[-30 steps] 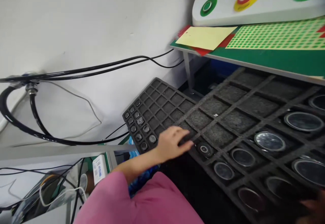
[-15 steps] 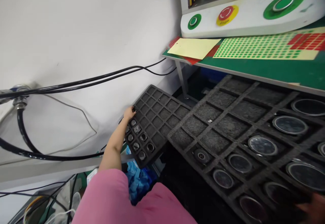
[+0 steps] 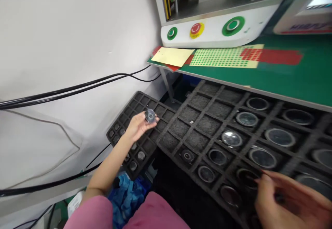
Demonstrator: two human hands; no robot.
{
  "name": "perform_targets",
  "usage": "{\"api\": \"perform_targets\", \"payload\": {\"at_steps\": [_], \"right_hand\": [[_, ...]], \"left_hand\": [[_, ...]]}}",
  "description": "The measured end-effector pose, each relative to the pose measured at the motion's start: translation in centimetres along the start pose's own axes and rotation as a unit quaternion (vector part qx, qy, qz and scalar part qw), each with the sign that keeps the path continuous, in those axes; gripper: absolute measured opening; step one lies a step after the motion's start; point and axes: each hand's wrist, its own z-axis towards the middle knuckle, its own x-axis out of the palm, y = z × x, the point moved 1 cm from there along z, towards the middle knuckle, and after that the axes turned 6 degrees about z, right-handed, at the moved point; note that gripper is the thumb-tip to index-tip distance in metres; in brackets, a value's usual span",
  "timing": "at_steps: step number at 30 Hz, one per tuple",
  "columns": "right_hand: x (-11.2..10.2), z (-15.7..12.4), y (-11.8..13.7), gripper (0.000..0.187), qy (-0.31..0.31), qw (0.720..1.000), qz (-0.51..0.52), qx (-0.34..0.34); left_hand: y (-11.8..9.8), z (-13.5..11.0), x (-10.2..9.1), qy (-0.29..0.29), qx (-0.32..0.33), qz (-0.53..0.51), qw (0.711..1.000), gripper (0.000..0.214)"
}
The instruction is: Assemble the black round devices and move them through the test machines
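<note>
My left hand (image 3: pixel 140 127) is closed on a smartwatch body (image 3: pixel 150 116), gripped between thumb and fingers. The round sensor back of the watch faces up toward me. It hangs above the far foam tray (image 3: pixel 164 114), whose grid holds several small round watch parts. My right hand (image 3: pixel 287 201) is over the near foam tray (image 3: pixel 188 132), thumb and fingers drawn together; what they hold, if anything, I cannot make out. Beneath its fingertips are round glass-faced watch parts (image 3: pixel 263 157) lying in pockets. One watch body (image 3: pixel 187 156) lies sensor side up in the near tray.
A green bench (image 3: pixel 280 80) runs behind the trays, bearing a sheet of green dot stickers (image 3: pixel 215 57), red stickers (image 3: pixel 282 56) and a machine's button panel (image 3: pixel 207 35). Black cables (image 3: pixel 77 85) hang along the wall at left. Blue cloth (image 3: pixel 128 194) lies below.
My left hand has come up from the far tray, moving right with the smartwatch body. My right hand has moved further into view over the near tray. The view has turned right.
</note>
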Motion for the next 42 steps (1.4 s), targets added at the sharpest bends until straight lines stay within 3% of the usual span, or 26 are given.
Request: {"api": "perform_targets", "payload": {"at_steps": [2,4,6,9,14,17,19,21,22,24,27,31,33,35,37,40,42], "right_hand": [[0.8,-1.1,3.2,0.014,0.037,0.993,-0.043,-0.103],[1.6,-1.5,5.9,0.022,0.088,0.981,0.026,-0.172],[2.3,-1.2,7.9,0.037,0.147,0.969,0.099,-0.171],[2.9,0.1,9.4,0.044,0.207,0.958,0.142,-0.135],[2.6,0.7,9.9,0.035,0.184,0.964,0.125,-0.145],[1.7,0.8,10.8,0.028,0.182,0.965,0.116,-0.151],[0.8,2.7,11.5,0.027,0.176,0.966,0.121,-0.149],[0.1,6.7,12.2,0.031,0.119,0.972,0.113,-0.169],[-0.2,9.4,12.3,0.033,0.061,0.976,0.103,-0.184],[-0.1,15.3,11.9,0.036,0.019,0.983,0.074,-0.169],[1.0,23.0,10.1,0.034,0.016,0.998,-0.012,-0.062],[2.2,27.7,7.2,0.038,0.022,0.995,-0.098,0.019],[2.2,28.4,6.2,0.039,0.038,0.987,-0.153,0.012],[1.9,28.4,6.0,0.039,0.039,0.975,-0.212,-0.049],[1.6,27.3,6.7,0.039,0.012,0.962,-0.243,-0.121],[1.4,22.7,9.2,0.031,-0.016,0.969,-0.171,-0.176],[1.2,18.0,11.1,0.027,-0.042,0.974,-0.101,-0.199]], "left_hand": [[-1.0,-1.9,4.6,0.171,-0.045,-0.173,0.969,0.059],[-1.5,-3.3,8.5,0.296,-0.09,-0.26,0.915,0.057],[-1.8,-3.9,11.7,0.375,-0.121,-0.287,0.873,0.052],[-1.9,-4.2,15.1,0.439,-0.146,-0.295,0.836,0.048],[-2.1,-4.2,17.4,0.466,-0.16,-0.312,0.813,0.046],[-2.2,-3.8,17.7,0.441,-0.164,-0.316,0.824,0.045],[-2.2,-3.3,17.7,0.406,-0.165,-0.32,0.84,0.045],[-2.4,-2.7,17.8,0.373,-0.155,-0.311,0.86,0.047],[-2.4,-2.4,17.8,0.357,-0.142,-0.301,0.873,0.048],[-2.6,-2.0,18.0,0.324,-0.098,-0.269,0.901,0.047],[-3.0,-2.0,18.3,0.29,0.009,-0.208,0.934,0.042],[-3.6,-2.4,18.7,0.26,0.142,-0.117,0.948,0.041],[-3.9,-2.6,18.8,0.237,0.202,-0.069,0.948,0.042],[-4.1,-2.8,18.8,0.222,0.247,-0.03,0.943,0.044],[-4.2,-3.0,18.8,0.234,0.247,-0.032,0.94,0.048],[-4.4,-3.3,18.9,0.327,0.125,-0.143,0.926,0.048],[-4.7,-3.6,19.1,0.409,0.011,-0.236,0.882,0.045]]}}
